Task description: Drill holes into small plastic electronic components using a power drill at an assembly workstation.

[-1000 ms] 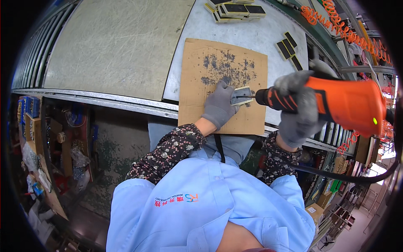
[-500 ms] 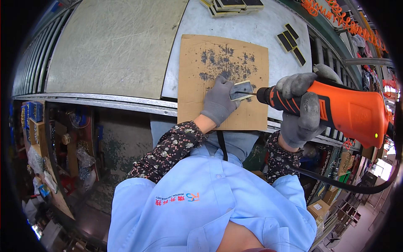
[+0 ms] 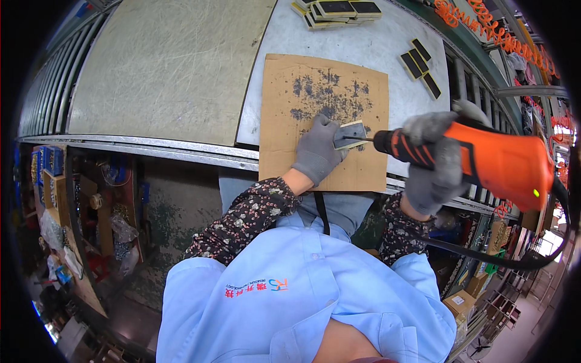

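My left hand [image 3: 319,148], in a grey glove, pinches a small rectangular block [image 3: 350,134] with a dark grey face and pale edges. It presses the block against a brown cardboard sheet [image 3: 369,163] marked with dark smudges. My right hand [image 3: 437,160], also gloved and slightly blurred, is wrapped round an orange and black corded power tool [image 3: 502,160]. The tool lies nearly level, its thin bit pointing left over the block's face. The bit's tip seems to touch the face near my left fingers; whether it turns, I cannot tell.
Several yellow-edged black blocks [image 3: 339,11] are stacked at the worktop's far side, and several more [image 3: 417,63] lie at the right. A scratched panel [image 3: 169,66] covers the left. Orange coiled hoses [image 3: 484,30] hang at upper right. The tool's black cable [image 3: 514,264] loops by my right arm.
The power tool and my right hand have shifted slightly left, blurring the hand. My left hand still holds the block in nearly the same place on the cardboard.
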Demonstrator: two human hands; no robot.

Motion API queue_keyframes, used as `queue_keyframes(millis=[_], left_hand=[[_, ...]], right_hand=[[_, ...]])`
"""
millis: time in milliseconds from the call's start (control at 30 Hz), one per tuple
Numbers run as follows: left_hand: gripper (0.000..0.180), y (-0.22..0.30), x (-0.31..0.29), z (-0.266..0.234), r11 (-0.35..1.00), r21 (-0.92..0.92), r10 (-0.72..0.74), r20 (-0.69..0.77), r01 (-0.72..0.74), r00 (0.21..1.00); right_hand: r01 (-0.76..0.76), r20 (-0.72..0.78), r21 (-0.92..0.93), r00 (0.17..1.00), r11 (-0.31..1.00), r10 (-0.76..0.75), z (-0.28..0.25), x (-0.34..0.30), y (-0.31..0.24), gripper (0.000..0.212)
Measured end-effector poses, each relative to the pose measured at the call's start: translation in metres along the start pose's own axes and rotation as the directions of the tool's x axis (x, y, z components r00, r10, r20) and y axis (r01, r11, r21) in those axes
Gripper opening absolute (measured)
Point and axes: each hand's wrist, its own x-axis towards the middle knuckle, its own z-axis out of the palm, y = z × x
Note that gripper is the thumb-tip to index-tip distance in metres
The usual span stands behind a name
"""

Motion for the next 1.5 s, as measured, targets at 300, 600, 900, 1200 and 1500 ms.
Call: queue_keyframes(millis=[300,600,900,1200,1500], left_hand=[[0.047,-0.001,0.001,-0.002,1.0,-0.001,-0.007,-0.004,0.007,1.0],[0.048,0.0,-0.001,-0.003,0.998,-0.002,0.06,-0.013,-0.06,0.998],[0.047,0.038,0.003,-0.027,0.985,0.071,0.154,0.076,-0.159,0.985],[0.052,0.063,0.05,-0.071,0.965,0.114,0.202,0.256,-0.237,0.945],[0.033,0.035,0.203,-0.054,0.498,-0.591,-0.248,0.605,0.635,0.757]], right_hand=[[0.036,0.014,0.125,0.999,0.991,-0.038,-0.012,-0.001,0.002,0.047],[-0.071,0.018,0.139,0.997,0.988,0.069,-0.015,-0.013,0.012,0.047],[0.109,-0.107,0.198,0.99,0.974,-0.089,-0.058,-0.007,-0.023,0.055],[0.417,-0.228,0.283,0.904,0.864,-0.362,-0.128,0.005,-0.032,0.048],[0.359,-0.483,0.458,0.869,0.813,-0.111,-0.165,-0.017,-0.013,0.045]])
